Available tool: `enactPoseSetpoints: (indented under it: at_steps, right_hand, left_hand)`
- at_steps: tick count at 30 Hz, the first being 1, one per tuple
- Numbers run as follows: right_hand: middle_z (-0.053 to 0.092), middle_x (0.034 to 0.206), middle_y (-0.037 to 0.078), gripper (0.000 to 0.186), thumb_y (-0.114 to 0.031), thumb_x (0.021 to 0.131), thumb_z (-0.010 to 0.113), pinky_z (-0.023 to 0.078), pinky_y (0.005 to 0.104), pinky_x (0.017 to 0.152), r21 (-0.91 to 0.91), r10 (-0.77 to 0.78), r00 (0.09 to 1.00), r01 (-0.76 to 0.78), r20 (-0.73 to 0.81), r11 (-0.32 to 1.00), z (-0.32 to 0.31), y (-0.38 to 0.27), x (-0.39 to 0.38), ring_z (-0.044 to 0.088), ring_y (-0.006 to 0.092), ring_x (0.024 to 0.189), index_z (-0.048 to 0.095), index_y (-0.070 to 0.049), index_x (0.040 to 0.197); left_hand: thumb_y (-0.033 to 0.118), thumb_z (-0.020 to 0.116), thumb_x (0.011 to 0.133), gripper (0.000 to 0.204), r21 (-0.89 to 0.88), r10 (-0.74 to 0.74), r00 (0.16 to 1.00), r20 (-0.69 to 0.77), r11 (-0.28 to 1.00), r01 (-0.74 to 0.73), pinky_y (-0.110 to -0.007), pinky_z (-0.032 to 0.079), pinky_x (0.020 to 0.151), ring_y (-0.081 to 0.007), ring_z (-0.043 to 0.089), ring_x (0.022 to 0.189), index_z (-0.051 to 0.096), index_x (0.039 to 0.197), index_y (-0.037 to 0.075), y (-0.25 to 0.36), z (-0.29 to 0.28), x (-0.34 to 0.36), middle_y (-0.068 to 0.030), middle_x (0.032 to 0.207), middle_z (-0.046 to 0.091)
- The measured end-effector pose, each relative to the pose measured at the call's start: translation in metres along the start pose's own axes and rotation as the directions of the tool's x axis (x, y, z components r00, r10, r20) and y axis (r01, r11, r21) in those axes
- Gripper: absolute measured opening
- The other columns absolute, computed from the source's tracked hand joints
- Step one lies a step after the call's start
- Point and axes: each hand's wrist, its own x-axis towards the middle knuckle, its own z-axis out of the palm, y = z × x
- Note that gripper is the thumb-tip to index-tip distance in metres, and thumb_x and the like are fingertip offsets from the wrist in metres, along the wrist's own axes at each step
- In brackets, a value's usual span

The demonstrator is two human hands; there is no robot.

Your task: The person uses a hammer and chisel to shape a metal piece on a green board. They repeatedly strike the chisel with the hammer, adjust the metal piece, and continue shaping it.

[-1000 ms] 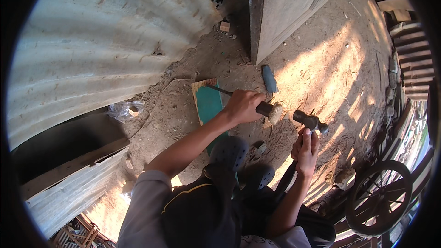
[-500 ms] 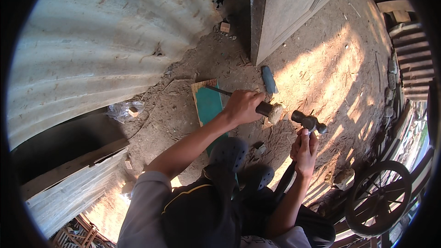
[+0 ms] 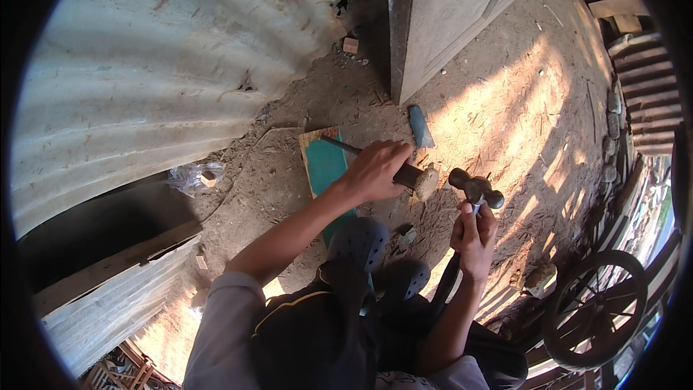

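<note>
Item: left hand [image 3: 377, 168], fingers curled firmly around a chisel [image 3: 409, 175]; I see its back only, so the fingertips are hidden. The grip covers the chisel's middle; a dark, narrow blade emerges on the left, a pale, frayed butt on the right. The tip appears to touch the worn far end of a teal board [image 3: 328, 165], though I cannot be certain from overhead.

Item: right hand [image 3: 473, 235], closed around a ball-peen hammer [image 3: 474, 186], thumb laid along the shaft just below the head. The flat face points left toward the chisel's butt, apart from it. The shaft's lower end is lost to me against dark trousers [image 3: 310, 336].

Item: teal board, flat on the dirt floor, its near part mostly hidden by the left forearm [image 3: 289, 235] and a perforated shoe [image 3: 357, 242].

Surroundings: blue-grey slab [image 3: 420, 127], farther off; door [image 3: 462, 22], cut off at the far edge; corrugated sheet [image 3: 166, 65], left, cropped; spoked wheel [image 3: 599, 309], near right, half lost in shadow.
</note>
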Motion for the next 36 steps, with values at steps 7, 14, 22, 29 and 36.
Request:
enactPoseSetpoints:
  at_steps: [7,14,22,29,36]
  right_hand:
    - [0.039,0.052,-0.005,0.021,-0.024,0.098,0.053,0.023,0.0205,0.037,0.088,-0.011,1.0,0.011,0.004,0.996,0.016,-0.004,-0.005,0.032,0.0025,0.04,0.056,-0.003,0.094]
    - [0.038,0.052,-0.005,0.023,-0.025,0.099,0.051,0.023,0.0207,0.037,0.062,-0.033,0.999,0.033,-0.007,0.998,0.013,-0.007,-0.006,0.031,0.0023,0.04,0.056,-0.003,0.093]
    - [0.035,0.053,-0.006,0.024,-0.028,0.1,0.051,0.021,0.0203,0.036,0.135,0.006,0.999,-0.001,-0.033,0.991,-0.001,0.005,-0.007,0.028,0.0017,0.04,0.054,-0.005,0.093]
    - [0.036,0.054,-0.006,0.024,-0.028,0.1,0.05,0.021,0.0202,0.036,0.099,0.008,0.998,-0.002,-0.064,0.995,-0.012,0.011,-0.005,0.027,0.0018,0.04,0.054,-0.005,0.093]
    - [0.039,0.055,-0.006,0.025,-0.024,0.099,0.05,0.027,0.0207,0.042,0.148,0.122,0.993,-0.12,0.001,0.982,-0.009,0.007,-0.002,0.035,0.0017,0.046,0.058,-0.001,0.105]
  left_hand:
    - [0.014,0.071,0.066,0.028,0.031,0.073,0.994,0.083,0.997,-0.076,-0.042,0.051,0.062,-0.0321,0.064,0.069,0.051,0.083,0.003,0.014,-0.011,0.003,-0.0136,0.071,0.062]
    - [0.01,0.069,0.053,0.033,0.01,0.176,0.981,0.076,0.984,-0.177,-0.041,0.05,0.066,-0.0297,0.062,0.076,0.062,0.086,0.004,0.004,0.004,-0.002,-0.009,0.074,0.061]
    - [0.01,0.071,0.055,0.031,0.124,0.101,0.925,0.365,0.98,-0.156,-0.042,0.05,0.068,-0.03,0.063,0.078,0.063,0.085,0.007,0.0,0.03,-0.015,-0.0093,0.074,0.062]
    - [0.008,0.072,0.059,0.024,0.204,0.014,0.714,0.7,0.954,-0.219,-0.044,0.051,0.069,-0.0323,0.065,0.078,0.065,0.081,0.007,-0.022,0.002,-0.039,-0.0109,0.076,0.065]
    - [0.011,0.074,0.061,0.023,0.256,-0.095,0.82,0.565,0.965,-0.064,-0.044,0.051,0.068,-0.0309,0.066,0.08,0.063,0.08,0.006,-0.025,-0.035,-0.03,-0.01,0.078,0.067]
